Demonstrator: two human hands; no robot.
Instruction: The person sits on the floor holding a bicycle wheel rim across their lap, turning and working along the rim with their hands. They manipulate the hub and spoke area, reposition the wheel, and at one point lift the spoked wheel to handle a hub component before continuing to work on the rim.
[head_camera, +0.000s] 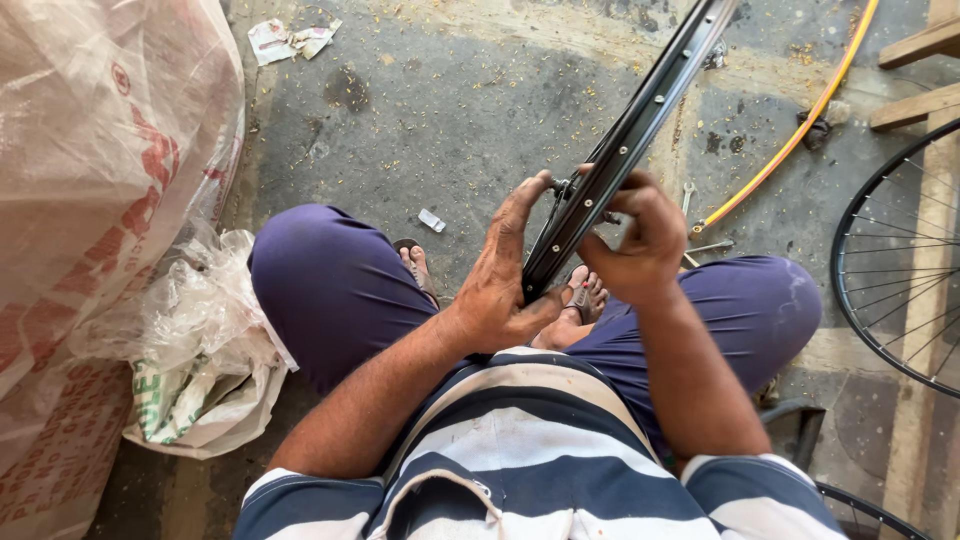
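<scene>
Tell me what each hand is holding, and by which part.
Both hold the black bicycle rim near its lower end: the left hand against its left side, the right hand wrapped over its right edge.

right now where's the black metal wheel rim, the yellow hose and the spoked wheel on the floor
black metal wheel rim (640, 120), head view, on its drilled inner face
yellow hose (800, 125), head view, mid-length
spoked wheel (850, 215), head view, on its dark outer rim
</scene>
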